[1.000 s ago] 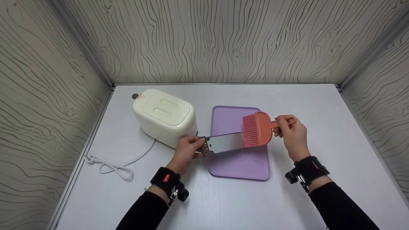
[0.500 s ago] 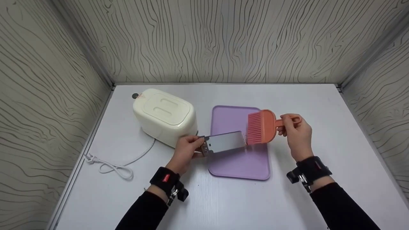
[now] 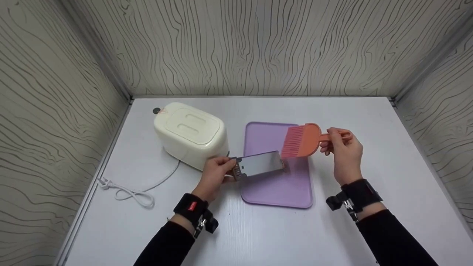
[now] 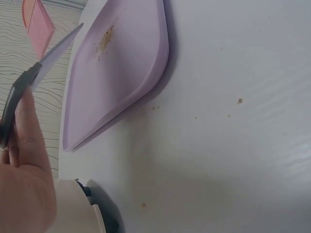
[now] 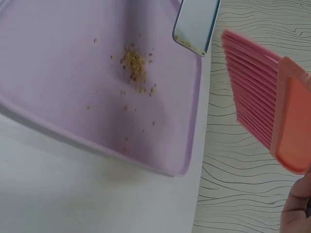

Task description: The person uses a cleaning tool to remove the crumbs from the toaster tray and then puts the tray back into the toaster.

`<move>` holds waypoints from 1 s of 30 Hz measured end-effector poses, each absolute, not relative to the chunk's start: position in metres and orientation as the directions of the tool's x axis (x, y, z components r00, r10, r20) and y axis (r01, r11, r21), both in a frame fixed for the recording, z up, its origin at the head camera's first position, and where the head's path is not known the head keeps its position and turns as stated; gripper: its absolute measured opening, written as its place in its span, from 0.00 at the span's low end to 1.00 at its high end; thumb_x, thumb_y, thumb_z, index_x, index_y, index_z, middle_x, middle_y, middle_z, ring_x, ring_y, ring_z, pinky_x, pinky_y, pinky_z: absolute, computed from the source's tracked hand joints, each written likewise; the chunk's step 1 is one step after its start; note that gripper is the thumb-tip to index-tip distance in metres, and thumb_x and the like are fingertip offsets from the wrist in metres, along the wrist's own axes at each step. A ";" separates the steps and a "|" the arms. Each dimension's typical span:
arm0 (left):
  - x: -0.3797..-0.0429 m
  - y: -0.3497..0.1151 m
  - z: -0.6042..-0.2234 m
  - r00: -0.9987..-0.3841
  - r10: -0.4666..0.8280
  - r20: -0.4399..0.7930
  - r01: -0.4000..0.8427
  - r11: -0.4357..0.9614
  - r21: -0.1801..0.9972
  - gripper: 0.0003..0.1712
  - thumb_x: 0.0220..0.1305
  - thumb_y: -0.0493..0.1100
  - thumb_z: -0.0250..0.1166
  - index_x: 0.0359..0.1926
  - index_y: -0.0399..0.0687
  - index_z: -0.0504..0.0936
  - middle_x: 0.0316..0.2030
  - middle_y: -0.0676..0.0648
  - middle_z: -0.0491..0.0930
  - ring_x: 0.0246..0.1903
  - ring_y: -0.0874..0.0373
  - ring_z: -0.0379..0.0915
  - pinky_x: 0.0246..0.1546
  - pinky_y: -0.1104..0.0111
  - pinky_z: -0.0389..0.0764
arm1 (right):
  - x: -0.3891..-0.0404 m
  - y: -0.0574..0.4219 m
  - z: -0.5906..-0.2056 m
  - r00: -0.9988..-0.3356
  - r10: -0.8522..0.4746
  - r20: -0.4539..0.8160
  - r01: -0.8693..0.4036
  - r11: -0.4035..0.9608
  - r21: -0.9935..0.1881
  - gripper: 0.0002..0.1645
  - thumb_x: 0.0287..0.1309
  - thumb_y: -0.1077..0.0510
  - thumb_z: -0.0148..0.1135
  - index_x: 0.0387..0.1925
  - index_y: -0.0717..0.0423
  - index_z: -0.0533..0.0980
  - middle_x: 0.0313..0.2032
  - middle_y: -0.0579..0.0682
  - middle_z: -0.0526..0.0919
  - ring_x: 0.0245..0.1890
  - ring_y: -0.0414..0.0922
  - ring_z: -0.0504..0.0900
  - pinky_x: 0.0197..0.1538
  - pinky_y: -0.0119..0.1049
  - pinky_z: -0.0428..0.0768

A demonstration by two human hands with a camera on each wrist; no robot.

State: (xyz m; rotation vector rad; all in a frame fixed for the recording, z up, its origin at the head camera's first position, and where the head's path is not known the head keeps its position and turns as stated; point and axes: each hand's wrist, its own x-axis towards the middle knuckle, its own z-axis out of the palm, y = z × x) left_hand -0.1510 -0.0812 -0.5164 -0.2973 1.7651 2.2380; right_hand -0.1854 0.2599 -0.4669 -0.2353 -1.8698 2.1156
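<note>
My left hand [image 3: 213, 176] pinches the dark slotted end of a grey crumb tray [image 3: 259, 164], holding it above a purple tray [image 3: 275, 194]. A few crumbs line the crumb tray's far edge in the right wrist view. Below, a small heap of brown crumbs [image 5: 133, 64] lies on the purple tray. The handle of an orange brush [image 3: 311, 141] is gripped by my right hand [image 3: 346, 157]. Its pink bristles [image 5: 250, 85] point left, just beyond the crumb tray's free end and apart from it in the right wrist view.
A cream toaster [image 3: 188, 136] with its lid on stands left of the purple tray. Its white cord [image 3: 135, 195] lies looped on the table, plug toward the left edge. Stray crumbs [image 4: 239, 101] dot the white tabletop. Patterned walls enclose the back and sides.
The brush has lifted off the crumb tray's end, moving right and then up toward the back with my right hand. My left hand and the crumb tray stay almost still.
</note>
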 end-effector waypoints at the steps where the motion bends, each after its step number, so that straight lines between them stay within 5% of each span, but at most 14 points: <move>1: -0.151 -0.081 -0.516 -0.941 0.086 -0.327 -0.338 -0.217 0.916 0.11 0.71 0.36 0.64 0.44 0.28 0.81 0.35 0.42 0.82 0.34 0.54 0.82 0.39 0.61 0.90 | -0.185 0.259 -0.467 -0.942 0.328 0.076 -0.119 -0.110 -0.987 0.20 0.67 0.51 0.68 0.47 0.64 0.76 0.29 0.56 0.87 0.21 0.43 0.83 0.23 0.29 0.81; 30: -0.151 -0.079 -0.511 -0.949 0.056 -0.310 -0.315 -0.203 0.927 0.10 0.72 0.36 0.63 0.45 0.28 0.82 0.36 0.43 0.81 0.34 0.54 0.82 0.36 0.61 0.90 | -0.183 0.240 -0.481 -0.956 0.263 0.128 -0.143 -0.042 -0.989 0.21 0.64 0.52 0.69 0.44 0.64 0.72 0.30 0.59 0.89 0.26 0.45 0.88 0.30 0.37 0.88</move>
